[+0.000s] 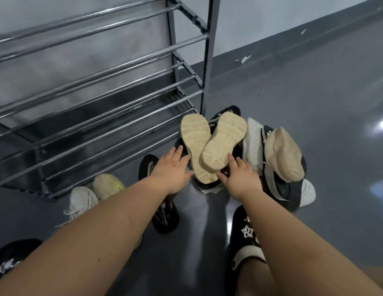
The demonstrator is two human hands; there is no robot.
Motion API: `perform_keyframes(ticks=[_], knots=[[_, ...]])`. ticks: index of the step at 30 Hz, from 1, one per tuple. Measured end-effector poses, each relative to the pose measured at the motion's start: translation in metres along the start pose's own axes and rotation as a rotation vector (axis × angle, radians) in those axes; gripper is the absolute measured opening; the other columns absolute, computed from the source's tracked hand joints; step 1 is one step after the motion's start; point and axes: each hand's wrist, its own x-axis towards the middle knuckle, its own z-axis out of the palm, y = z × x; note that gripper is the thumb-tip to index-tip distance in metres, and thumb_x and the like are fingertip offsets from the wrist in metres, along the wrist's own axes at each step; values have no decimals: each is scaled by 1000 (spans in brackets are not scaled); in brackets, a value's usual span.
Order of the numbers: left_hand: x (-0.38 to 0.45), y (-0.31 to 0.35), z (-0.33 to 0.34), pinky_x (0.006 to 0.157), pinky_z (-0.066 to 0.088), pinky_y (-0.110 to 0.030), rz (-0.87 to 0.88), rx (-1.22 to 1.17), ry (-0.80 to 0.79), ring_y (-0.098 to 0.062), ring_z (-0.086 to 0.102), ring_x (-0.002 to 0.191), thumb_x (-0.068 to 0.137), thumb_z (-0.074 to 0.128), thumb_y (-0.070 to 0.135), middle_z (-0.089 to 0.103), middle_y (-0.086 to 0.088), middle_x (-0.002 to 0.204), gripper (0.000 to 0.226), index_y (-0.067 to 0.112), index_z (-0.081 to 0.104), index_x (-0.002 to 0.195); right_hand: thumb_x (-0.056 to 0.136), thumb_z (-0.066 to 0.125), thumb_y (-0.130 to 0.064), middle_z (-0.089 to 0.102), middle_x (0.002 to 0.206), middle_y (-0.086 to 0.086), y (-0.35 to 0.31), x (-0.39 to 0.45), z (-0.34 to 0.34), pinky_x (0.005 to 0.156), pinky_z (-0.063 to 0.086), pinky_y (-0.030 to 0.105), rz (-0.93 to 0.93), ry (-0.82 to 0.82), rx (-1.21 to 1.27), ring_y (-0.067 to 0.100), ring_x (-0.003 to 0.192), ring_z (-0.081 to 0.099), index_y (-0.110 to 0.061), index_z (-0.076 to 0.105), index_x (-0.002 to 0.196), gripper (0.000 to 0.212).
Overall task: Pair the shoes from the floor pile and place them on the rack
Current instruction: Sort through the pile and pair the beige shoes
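Two shoes lie upside down on the floor pile, their cream soles up: the left sole (195, 142) and the right sole (223, 142), which overlaps it. My left hand (173, 169) is spread open just left of the pair, fingertips near the left sole's edge. Open as well, my right hand (239, 178) reaches in from the right and touches the heel of the right sole. Neither hand grips anything. The grey metal shoe rack (113, 103) stands at the left with bare bar shelves.
Right of the pair lie a white knit shoe (253, 142) and a beige-soled shoe (282, 154) on its side. A black slipper (165, 214), a white sneaker (81, 201) and a yellowish shoe (107, 185) lie near the rack. My feet in black slippers (246, 231) stand below.
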Motion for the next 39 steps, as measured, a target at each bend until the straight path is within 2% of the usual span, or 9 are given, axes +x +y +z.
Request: perform_keyframes(ticks=[8,11,20,23,26,30,34,37,39], knots=[[47,36,16,121,5,-39,-116,-367,-88,-27,-3,148,100,30,44,-2,-11,160,63,15,10,152,93,44,-52,44,143,15,3,33,3,105,38,43,152,22,371,34,129,43,-14,6,152,80],[53,45,24,119,15,-38,-179,-584,-7,-26,13,145,99,37,39,17,-11,157,57,10,25,147,91,51,-46,54,135,14,-2,39,8,99,43,38,150,17,548,33,121,52,-12,20,150,75],[28,45,5,89,42,-28,-199,-1052,83,-20,54,113,98,46,28,53,-5,131,42,13,31,133,80,74,-18,62,121,9,-18,18,9,99,49,43,310,69,1541,24,109,63,-8,39,139,70],[3,37,3,93,42,-27,-153,-1020,151,-19,53,116,98,47,23,52,-4,130,40,12,32,132,75,77,-36,62,118,7,-29,4,5,95,52,40,356,56,1617,24,105,64,-11,44,131,70],[-32,19,8,97,44,-29,-85,-945,225,-14,54,113,97,47,24,53,-1,128,37,15,33,130,49,75,-70,65,111,4,-50,-12,0,91,53,39,359,33,1474,21,97,65,-11,52,121,96],[-87,-9,13,89,43,-28,-82,-703,368,-17,53,114,95,50,26,53,3,126,40,21,34,131,62,71,-66,70,107,12,-98,-40,6,85,56,42,279,-163,1500,22,90,67,-10,62,111,75],[-135,-42,27,102,34,-26,-74,-523,480,-15,43,126,95,50,28,46,1,139,47,23,34,139,85,64,-43,67,112,12,-138,-72,15,77,56,34,220,-449,1650,22,96,64,-7,60,120,50],[-163,-60,37,103,29,-21,-74,-647,538,-10,38,131,91,56,36,40,6,144,58,26,31,142,88,60,-41,64,97,9,-153,-89,18,86,53,37,209,-597,1652,21,90,60,-6,62,114,44],[-169,-67,43,105,25,-22,-260,-999,560,-14,33,137,89,55,45,31,4,150,68,22,25,146,89,58,-42,61,95,11,-160,-95,20,89,52,39,212,-691,1639,23,87,58,-5,63,106,41]])
